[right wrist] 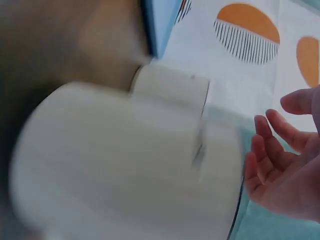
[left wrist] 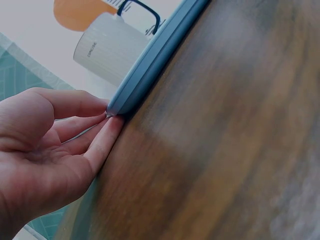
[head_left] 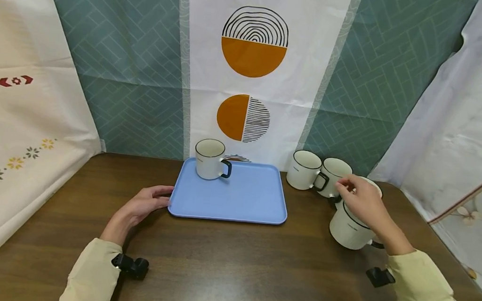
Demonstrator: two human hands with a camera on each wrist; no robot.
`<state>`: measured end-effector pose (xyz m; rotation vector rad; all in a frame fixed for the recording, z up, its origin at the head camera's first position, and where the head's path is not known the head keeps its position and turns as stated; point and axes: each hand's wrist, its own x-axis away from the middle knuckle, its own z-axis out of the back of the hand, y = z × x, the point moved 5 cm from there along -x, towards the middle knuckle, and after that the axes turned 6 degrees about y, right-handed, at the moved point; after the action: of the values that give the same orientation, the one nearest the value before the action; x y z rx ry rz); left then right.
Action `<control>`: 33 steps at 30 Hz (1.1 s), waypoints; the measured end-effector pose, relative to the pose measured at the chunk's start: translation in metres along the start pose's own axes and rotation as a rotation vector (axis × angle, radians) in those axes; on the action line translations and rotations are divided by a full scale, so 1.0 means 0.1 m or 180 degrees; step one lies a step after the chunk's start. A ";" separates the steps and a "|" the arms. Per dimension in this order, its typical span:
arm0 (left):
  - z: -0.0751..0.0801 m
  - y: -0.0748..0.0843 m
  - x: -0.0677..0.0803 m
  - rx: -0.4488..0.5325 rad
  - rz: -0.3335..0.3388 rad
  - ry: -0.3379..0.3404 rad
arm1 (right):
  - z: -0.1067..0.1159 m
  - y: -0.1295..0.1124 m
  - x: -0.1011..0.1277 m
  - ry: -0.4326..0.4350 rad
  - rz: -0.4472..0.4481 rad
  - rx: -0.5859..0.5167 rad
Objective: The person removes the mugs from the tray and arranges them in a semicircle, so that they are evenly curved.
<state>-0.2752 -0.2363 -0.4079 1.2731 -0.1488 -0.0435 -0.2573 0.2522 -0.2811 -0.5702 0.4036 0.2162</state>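
Observation:
A white enamel-style mug (head_left: 208, 164) with a dark rim and black handle stands at the back left of a blue tray (head_left: 237, 202). My left hand (head_left: 147, 203) is at the tray's left edge, thumb and fingertips pinching its front corner in the left wrist view. My right hand (head_left: 361, 198) hovers over the mugs on the right, fingers loosely bent with nothing between them. Just under it is the nearest mug (head_left: 348, 230), blurred and large in the right wrist view. Another mug (head_left: 375, 184) is mostly hidden behind the hand.
Two more mugs (head_left: 303, 170) stand close together at the back right, beyond the tray's right edge. The wooden table (head_left: 231, 268) ends at a patterned cloth backdrop (head_left: 140, 76). Pale cloths hang on both sides.

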 end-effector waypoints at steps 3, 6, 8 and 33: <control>0.01 0.00 0.01 0.0021 0.0029 0.0018 | -0.19 -0.19 -0.19 -0.0247 -0.0004 -0.0127; 0.02 0.00 0.01 0.0023 0.0038 0.0005 | -0.41 -0.36 -0.35 -0.0370 0.0004 -0.0258; 0.02 0.00 0.01 0.0027 0.0030 0.0005 | -0.58 -0.48 -0.42 -0.0453 0.0009 -0.0358; 0.03 -0.01 -0.04 0.0111 -0.0040 -0.0058 | -2.17 -1.27 -0.90 -0.0797 -0.0783 -0.1989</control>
<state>-0.2791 -0.2386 -0.4080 1.3088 -0.1578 -0.0635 -0.3664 0.0176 -0.3480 -1.1845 0.0094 0.1722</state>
